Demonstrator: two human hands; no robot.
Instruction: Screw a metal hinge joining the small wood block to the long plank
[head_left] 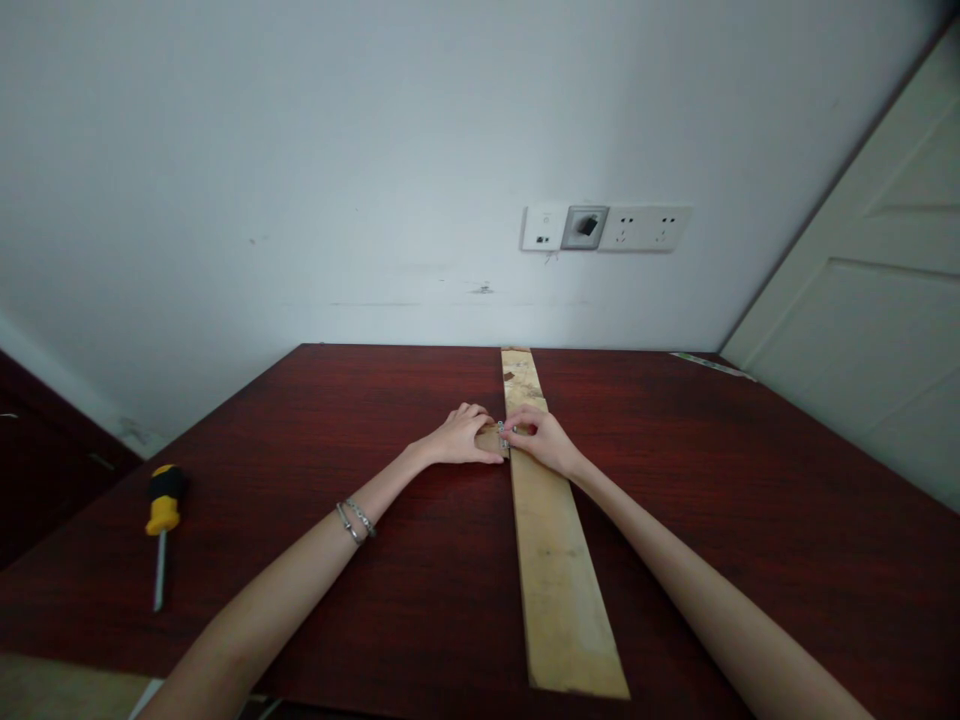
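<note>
One plank (559,560); at it, two hands (456,438) (549,440); left of it, one block (490,441), one screwdriver (163,518), two bracelets (361,516); under it, one table (405,600).

The long plank (559,560) lies flat beneath my right fingers (525,414), running from well beyond them back toward me. It is pale, yellowish wood, smudged, with dark blotches and a brown patch on the stretch past my fingertips. Between my left fingers (469,411) and thumb I hold a small wood block (489,441), light brown, just beside the plank's left edge. Where the two meet, right at my right fingertips, sits a small silvery metal piece (504,444); my fingers partly cover it, so its full shape is hidden.
</note>
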